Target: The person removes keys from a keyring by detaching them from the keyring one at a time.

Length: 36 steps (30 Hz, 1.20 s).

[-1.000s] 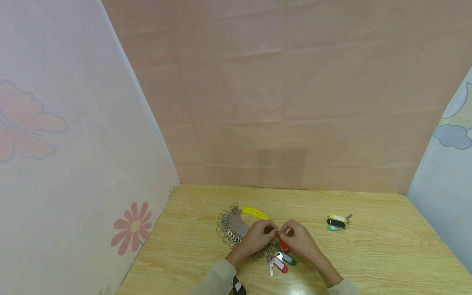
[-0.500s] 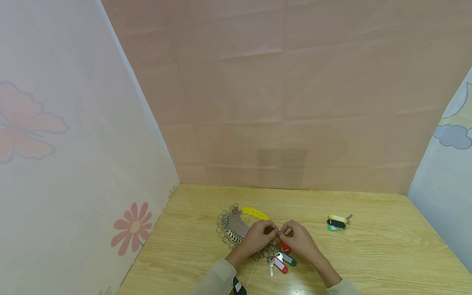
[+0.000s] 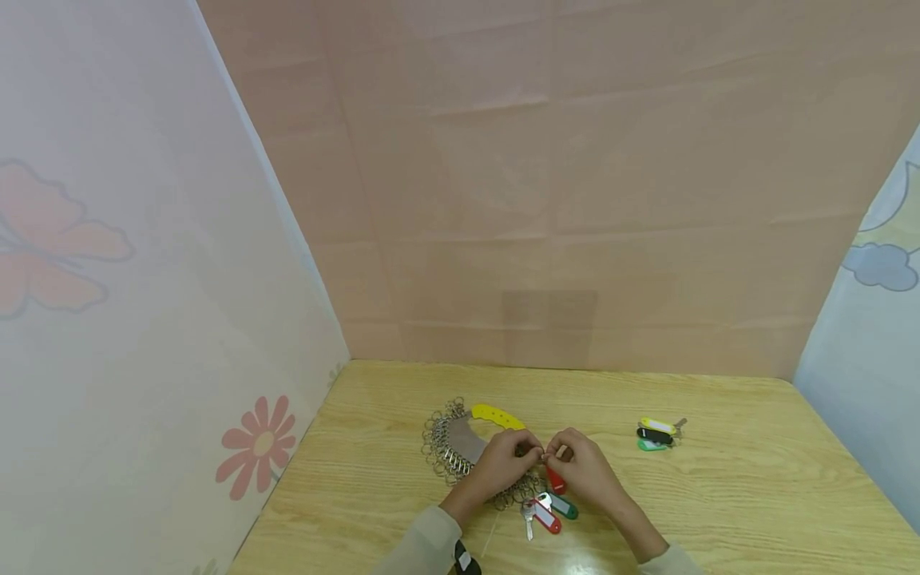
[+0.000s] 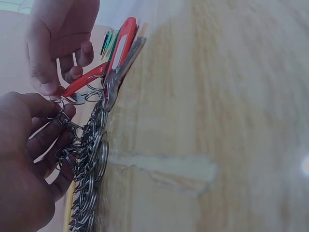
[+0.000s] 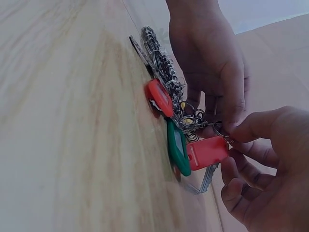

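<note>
A curved grey plate (image 3: 465,438) with a yellow handle (image 3: 497,416) lies on the table, its outer edge hung with several metal rings (image 4: 89,169). My left hand (image 3: 506,461) is over its right end and pinches one split ring (image 5: 219,129) between thumb and index finger. Fingertip to fingertip with it, my right hand (image 3: 585,469) pinches a red key tag (image 5: 207,152) at its ring end; a key (image 5: 208,178) hangs beside this tag. Just below the hands, a second red tag (image 3: 546,516), a green tag (image 3: 563,505) and keys (image 3: 528,519) lie against the rings.
At the right on the wooden table (image 3: 762,479) is a small group of yellow (image 3: 658,426), black (image 3: 655,436) and green (image 3: 652,445) tags with keys. A black object (image 3: 465,559) shows by the left sleeve. Patterned sheets rise at both sides.
Both hands stay in nearly the same place, with only slight fingertip movement at the ring. The plate, tags and keys on the table have not moved.
</note>
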{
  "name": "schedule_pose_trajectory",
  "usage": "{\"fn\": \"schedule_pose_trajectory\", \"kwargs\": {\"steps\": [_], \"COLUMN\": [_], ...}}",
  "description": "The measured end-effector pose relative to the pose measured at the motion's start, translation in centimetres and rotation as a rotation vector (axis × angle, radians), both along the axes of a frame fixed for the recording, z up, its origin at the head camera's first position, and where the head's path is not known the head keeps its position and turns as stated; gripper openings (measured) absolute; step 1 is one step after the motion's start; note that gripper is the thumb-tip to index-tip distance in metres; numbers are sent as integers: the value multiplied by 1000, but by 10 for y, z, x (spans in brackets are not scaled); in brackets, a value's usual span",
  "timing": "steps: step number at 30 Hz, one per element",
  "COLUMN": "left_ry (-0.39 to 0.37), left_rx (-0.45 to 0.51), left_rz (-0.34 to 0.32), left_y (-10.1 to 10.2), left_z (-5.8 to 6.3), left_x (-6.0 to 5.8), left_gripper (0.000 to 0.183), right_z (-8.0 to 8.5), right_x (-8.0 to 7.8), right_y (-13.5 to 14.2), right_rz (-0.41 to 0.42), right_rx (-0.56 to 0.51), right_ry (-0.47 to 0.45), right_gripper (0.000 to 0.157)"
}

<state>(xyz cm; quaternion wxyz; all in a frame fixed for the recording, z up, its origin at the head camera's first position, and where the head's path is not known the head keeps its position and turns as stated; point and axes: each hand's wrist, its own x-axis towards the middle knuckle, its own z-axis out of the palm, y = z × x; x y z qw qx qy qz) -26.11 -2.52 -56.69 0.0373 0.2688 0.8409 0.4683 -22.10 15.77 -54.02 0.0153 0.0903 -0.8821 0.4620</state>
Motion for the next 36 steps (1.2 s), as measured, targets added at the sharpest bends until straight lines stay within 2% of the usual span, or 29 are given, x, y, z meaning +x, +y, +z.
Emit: {"fn": "schedule_pose_trajectory", "kwargs": {"steps": [9, 29, 36], "left_ry": [-7, -4, 2], "left_rx": [-6, -5, -9], "left_rz": [6, -14, -16], "left_y": [0, -1, -1], "left_z": [1, 1, 0], "left_x": [0, 0, -1], "left_gripper": [12, 14, 13], "right_z": [4, -9, -5], "right_x": [2, -3, -1], "right_y": [0, 2, 2], "right_rz": [-6, -6, -5], "right_rx": [-27, 0, -31], "right_ry": [-11, -40, -49], "right_gripper": [10, 6, 8]}}
